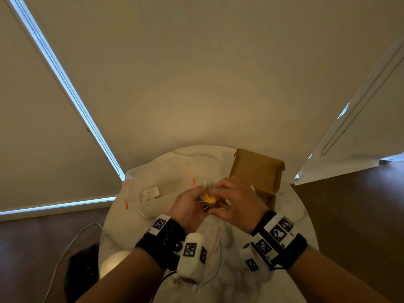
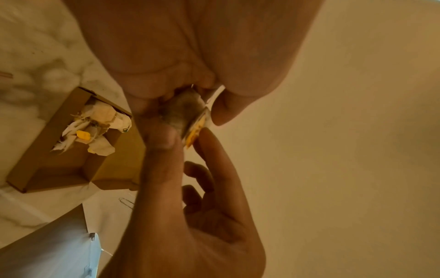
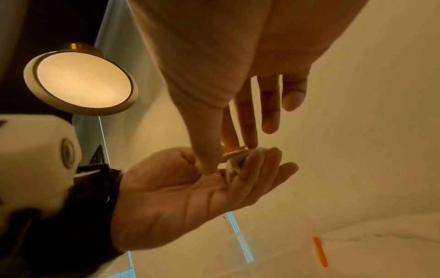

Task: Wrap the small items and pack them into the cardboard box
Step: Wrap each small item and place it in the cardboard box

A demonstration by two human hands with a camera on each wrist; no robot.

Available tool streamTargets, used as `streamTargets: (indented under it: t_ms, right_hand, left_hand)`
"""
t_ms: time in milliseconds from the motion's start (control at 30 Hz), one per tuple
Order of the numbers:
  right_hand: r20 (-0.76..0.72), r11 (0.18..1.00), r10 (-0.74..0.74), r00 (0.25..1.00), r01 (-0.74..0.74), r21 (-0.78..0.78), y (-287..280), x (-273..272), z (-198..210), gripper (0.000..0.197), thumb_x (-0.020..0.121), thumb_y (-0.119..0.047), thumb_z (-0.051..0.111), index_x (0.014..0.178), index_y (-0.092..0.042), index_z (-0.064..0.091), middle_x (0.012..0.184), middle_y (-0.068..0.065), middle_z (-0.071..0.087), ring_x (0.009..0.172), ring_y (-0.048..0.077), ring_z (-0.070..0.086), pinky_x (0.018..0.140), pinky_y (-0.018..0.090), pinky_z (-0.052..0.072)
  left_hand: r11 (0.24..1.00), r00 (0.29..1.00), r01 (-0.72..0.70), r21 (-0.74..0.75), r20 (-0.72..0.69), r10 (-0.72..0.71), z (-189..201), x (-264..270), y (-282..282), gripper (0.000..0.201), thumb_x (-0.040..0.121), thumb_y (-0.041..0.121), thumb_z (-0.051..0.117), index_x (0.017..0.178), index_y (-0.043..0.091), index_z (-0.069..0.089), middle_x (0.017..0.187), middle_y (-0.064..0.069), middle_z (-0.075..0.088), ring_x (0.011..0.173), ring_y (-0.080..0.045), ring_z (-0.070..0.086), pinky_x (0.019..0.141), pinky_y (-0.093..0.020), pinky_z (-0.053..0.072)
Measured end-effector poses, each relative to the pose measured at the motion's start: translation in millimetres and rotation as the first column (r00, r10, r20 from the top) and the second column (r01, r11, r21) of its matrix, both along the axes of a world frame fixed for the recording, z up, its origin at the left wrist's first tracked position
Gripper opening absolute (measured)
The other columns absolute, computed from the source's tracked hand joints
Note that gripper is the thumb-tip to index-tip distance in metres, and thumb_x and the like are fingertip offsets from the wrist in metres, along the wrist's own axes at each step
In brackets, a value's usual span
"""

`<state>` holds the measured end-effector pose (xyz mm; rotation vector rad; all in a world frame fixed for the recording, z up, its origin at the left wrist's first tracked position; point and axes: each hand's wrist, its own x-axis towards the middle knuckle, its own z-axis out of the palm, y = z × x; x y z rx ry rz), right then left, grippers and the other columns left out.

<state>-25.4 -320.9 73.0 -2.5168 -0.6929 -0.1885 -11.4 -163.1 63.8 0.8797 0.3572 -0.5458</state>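
Partway: several paper-wrapped bundles (image 2: 95, 129) already in open brown cardboard box (image 1: 258, 171) far right on tabletop (image 1: 229, 237); left hand (image 1: 188, 206) and right hand (image 1: 236, 200) pinching small round yellow item (image 1: 209, 198) mid-air, wrapping unfinished, packing pending.

- The left hand (image 1: 189, 207) is raised above the table (image 1: 223, 241), palm up, its fingers (image 3: 258, 165) curled under the small yellow item (image 1: 209, 197).
- The right hand (image 1: 235, 201) meets it from the right of the item, thumb and forefinger pinching it, the other fingers straight.
- Both forearms angle inward, each wrist strapped with a camera.
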Motion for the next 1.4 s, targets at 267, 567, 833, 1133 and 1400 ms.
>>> streamTargets:
  t_ms: [267,567,833,1133,1400]
  right_hand:
    - [0.023,0.974,-0.091,0.996,0.084,0.209,2,3,13,0.024,0.086,-0.031,0.058,0.091,-0.014,0.074,0.083,-0.001,0.070,0.078,0.018,0.061,0.072,0.036,0.051]
    - [0.024,0.856,-0.381,0.924,0.343,0.387,-26,11,37,0.010,0.090,-0.017,0.064,0.094,-0.017,0.073,0.087,-0.007,0.068,0.078,0.003,0.059,0.071,0.006,0.043]
    - [-0.365,0.891,-0.104,0.925,0.250,0.379,-32,-17,52,0.010,0.086,-0.012,0.068,0.092,-0.017,0.074,0.078,-0.004,0.071,0.070,0.008,0.065,0.068,0.022,0.054]
    - [-0.295,0.926,-0.142,0.945,0.232,0.298,-28,-13,39,0.007,0.082,-0.016,0.073,0.082,-0.023,0.075,0.104,-0.017,0.065,0.079,-0.002,0.058,0.067,0.012,0.039]
    - [-0.223,0.946,-0.147,0.964,0.203,0.254,-24,-8,41,0.008,0.083,-0.014,0.072,0.088,-0.017,0.077,0.091,-0.018,0.067,0.083,-0.006,0.058,0.068,0.006,0.041]
  left_hand:
    - [0.994,1.000,0.000,-0.107,-0.012,-0.001,7,-2,-3,0.036,0.096,0.021,0.050,0.119,-0.005,0.060,0.110,-0.022,0.065,0.095,-0.031,0.066,0.081,-0.040,0.060]
    - [0.998,0.994,0.051,-0.046,0.103,-0.046,-4,-7,-3,0.031,0.093,-0.012,0.042,0.121,-0.006,0.053,0.117,-0.027,0.063,0.096,-0.032,0.069,0.081,-0.042,0.059]
    - [0.998,0.987,-0.049,0.038,0.155,0.042,-12,-4,-9,0.025,0.097,0.001,0.049,0.119,-0.005,0.057,0.109,-0.021,0.066,0.090,-0.025,0.067,0.068,-0.030,0.058]
    - [0.994,0.957,-0.054,0.098,0.288,0.024,-11,-3,-10,0.024,0.087,-0.002,0.062,0.110,-0.007,0.066,0.100,-0.023,0.070,0.085,-0.025,0.069,0.069,-0.030,0.058]
    - [0.996,0.946,0.004,0.089,0.324,-0.032,-5,-2,-8,0.024,0.078,0.005,0.066,0.100,-0.003,0.070,0.091,-0.018,0.072,0.083,-0.025,0.069,0.073,-0.031,0.059]
